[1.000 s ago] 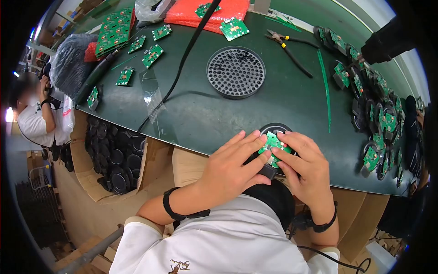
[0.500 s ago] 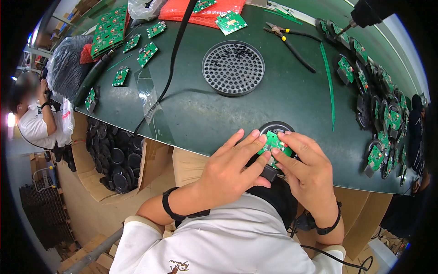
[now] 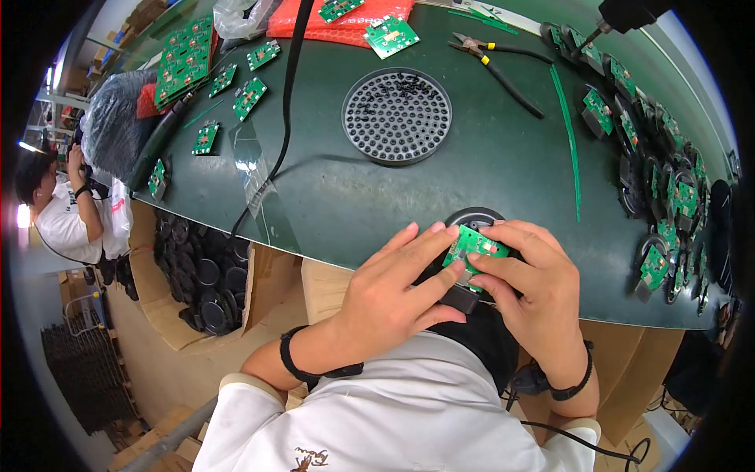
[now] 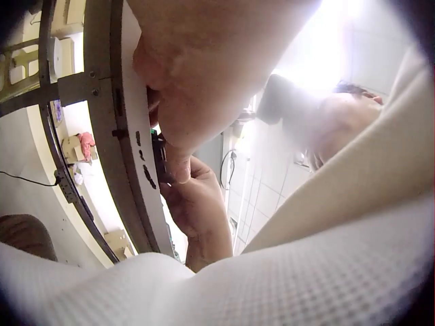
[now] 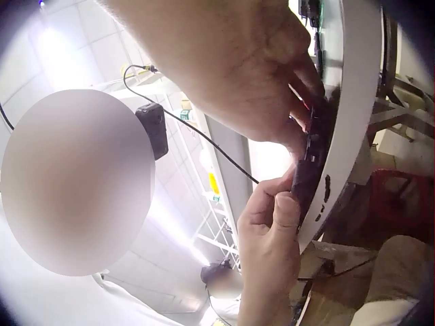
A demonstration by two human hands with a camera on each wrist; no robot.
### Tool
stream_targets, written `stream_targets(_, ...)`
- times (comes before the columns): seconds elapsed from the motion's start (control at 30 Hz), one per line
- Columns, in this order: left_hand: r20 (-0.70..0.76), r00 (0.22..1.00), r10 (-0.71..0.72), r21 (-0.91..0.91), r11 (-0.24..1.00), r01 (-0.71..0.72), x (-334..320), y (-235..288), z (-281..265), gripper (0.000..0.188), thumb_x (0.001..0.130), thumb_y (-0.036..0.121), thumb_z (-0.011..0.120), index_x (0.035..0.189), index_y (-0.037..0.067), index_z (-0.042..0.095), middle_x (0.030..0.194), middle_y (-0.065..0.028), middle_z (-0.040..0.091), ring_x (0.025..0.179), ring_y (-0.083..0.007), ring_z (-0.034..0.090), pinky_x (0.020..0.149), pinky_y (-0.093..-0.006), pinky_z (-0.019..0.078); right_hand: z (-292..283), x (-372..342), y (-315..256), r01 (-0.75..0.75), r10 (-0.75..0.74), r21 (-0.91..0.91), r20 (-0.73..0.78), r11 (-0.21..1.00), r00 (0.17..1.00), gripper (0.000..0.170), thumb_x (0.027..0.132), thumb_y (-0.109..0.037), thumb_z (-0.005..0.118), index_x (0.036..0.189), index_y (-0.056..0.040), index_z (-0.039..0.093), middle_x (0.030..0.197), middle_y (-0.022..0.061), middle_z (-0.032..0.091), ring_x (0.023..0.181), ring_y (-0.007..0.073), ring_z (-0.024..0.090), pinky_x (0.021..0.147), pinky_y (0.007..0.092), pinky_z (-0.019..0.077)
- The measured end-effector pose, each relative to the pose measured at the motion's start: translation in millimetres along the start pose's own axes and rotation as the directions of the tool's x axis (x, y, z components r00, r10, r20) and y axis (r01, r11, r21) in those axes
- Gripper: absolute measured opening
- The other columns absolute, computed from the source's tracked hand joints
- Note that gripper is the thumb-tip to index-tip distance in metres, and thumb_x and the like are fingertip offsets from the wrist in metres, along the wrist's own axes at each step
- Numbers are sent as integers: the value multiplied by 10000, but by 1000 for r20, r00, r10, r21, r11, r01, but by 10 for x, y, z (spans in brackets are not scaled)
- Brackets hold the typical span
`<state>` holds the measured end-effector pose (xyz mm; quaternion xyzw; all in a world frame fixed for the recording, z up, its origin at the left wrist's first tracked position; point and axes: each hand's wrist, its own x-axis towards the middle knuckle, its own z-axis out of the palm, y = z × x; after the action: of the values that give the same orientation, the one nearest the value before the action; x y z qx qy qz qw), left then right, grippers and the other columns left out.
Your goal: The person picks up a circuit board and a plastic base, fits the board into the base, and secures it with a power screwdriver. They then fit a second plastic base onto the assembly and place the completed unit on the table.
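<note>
A green circuit board (image 3: 474,250) sits on a round black housing (image 3: 475,215) at the table's near edge, with a black block (image 3: 460,299) on its near side. My left hand (image 3: 397,287) grips the housing's left side, index and middle fingertips on the board's left edge. From the other side my right hand (image 3: 539,287) pinches the board, its fingertips on the board's right part and far edge. In the right wrist view the left thumb presses the side of the dark housing (image 5: 311,180). The housing's underside is hidden.
A round black tray (image 3: 397,118) holds small black pieces. Beyond are pliers (image 3: 495,69) and loose boards (image 3: 249,98). Housings with boards (image 3: 653,267) pile up at right, under a power screwdriver (image 3: 629,14). A cable (image 3: 292,110) crosses the left; a carton of black housings (image 3: 208,303) stands below.
The view has shifted slightly, and the screwdriver at upper right sits higher than one second ago. Both hands keep their hold on the board and housing, with only small finger shifts.
</note>
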<state>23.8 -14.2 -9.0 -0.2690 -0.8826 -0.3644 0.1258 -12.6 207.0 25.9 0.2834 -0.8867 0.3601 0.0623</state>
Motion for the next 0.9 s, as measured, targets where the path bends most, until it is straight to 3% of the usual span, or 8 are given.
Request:
stream_targets(0.47, -25, 999, 30, 32, 999, -29, -9, -24, 12, 641, 672, 458, 898, 1169, 70, 781, 1345, -234, 711, 1265, -390, 696, 1106, -516, 535, -8, 84, 13, -21, 21, 1, 7, 1000, 1000, 334, 660, -74, 890, 989, -80, 832, 1086, 74, 762, 1026, 299, 734, 839, 399, 614)
stream_targets(0.9, -31, 999, 38, 55, 998, -37, 11, -15, 22, 663, 693, 500, 890, 1155, 39, 777, 1332, -245, 715, 1228, -397, 717, 1098, -514, 541, 2, 43, 14, -41, 41, -4, 5, 999, 999, 310, 685, -62, 895, 987, -104, 838, 1075, 53, 741, 1044, 290, 737, 805, 365, 627)
